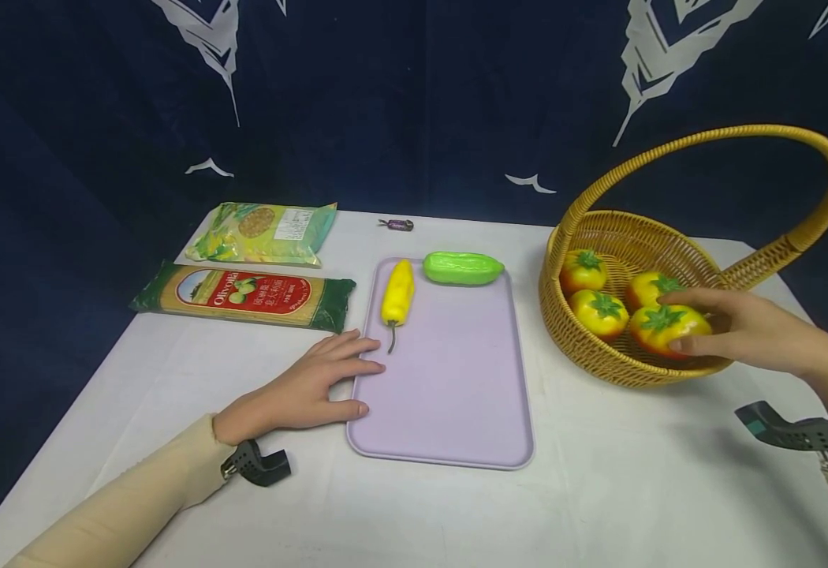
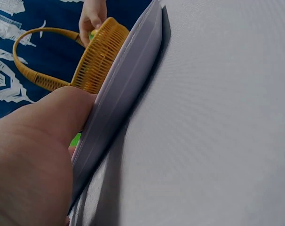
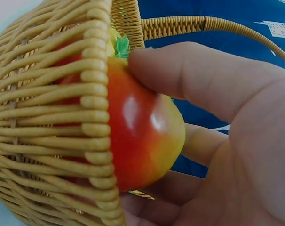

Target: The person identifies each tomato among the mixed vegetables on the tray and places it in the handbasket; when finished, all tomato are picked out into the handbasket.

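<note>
My right hand reaches into the wicker basket and grips a red-and-yellow tomato with a green leafy top. Up close in the right wrist view, the thumb lies on top of the tomato and the fingers curl behind and below it, beside the basket rim. More tomatoes lie in the basket. My left hand rests with its fingers spread on the left rim of the lilac tray. The tray bears a yellow pepper and a green cucumber-like vegetable at its far edge.
Left of the tray lie an Olivoilà spaghetti pack and a green-yellow bag of grain. A small dark wrapped candy sits behind the tray. The basket's tall handle arches over it. A white cloth covers the table.
</note>
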{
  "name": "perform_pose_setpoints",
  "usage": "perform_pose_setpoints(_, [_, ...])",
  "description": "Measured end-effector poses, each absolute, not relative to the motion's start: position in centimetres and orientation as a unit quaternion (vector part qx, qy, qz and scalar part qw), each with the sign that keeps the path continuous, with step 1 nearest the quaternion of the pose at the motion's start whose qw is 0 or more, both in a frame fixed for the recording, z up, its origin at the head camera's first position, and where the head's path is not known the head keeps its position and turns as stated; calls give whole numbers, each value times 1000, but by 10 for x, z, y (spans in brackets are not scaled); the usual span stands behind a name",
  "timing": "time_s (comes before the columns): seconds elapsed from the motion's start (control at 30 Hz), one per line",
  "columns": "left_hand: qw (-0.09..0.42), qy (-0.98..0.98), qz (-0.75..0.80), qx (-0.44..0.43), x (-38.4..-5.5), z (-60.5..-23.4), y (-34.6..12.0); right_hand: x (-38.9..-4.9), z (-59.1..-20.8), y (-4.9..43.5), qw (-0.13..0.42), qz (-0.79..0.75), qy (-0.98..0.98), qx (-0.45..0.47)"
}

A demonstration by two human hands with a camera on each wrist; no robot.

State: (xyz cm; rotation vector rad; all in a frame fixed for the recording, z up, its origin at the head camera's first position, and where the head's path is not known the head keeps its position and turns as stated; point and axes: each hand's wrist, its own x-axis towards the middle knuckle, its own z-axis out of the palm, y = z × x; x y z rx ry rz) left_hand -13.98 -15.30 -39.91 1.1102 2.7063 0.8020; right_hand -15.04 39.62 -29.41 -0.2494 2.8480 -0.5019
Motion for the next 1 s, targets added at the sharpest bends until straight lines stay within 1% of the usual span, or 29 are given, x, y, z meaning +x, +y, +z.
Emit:
perform_pose_setpoints(0.47, [58, 889, 268, 366, -140, -399, -153, -155, -296, 394, 142, -156, 968, -133])
perform_pose_setpoints(0.73, [59, 888, 270, 367, -140, -399, -152, -159, -298, 393, 171, -141, 966, -131])
perform_pose_setpoints(1.0, [56, 888, 269, 369, -140, -399, -153, -164, -298, 395, 177, -150, 964, -133])
